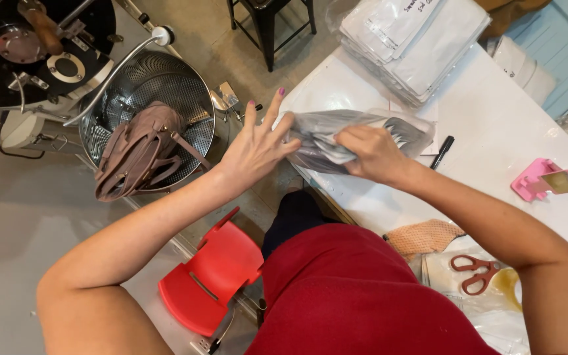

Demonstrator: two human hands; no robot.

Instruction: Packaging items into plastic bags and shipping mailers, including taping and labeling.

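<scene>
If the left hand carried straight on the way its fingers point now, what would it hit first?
The left hand points up and right, its fingers at the end of the grey plastic bag the right hand grips. It would likely press into that bag first, though depth is unclear.

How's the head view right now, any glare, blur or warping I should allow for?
Head view: even indoor light; glare on the crumpled plastic bag between left hand and right hand; left fingers slightly motion-blurred; wide-angle bending at the white table edges.
</scene>
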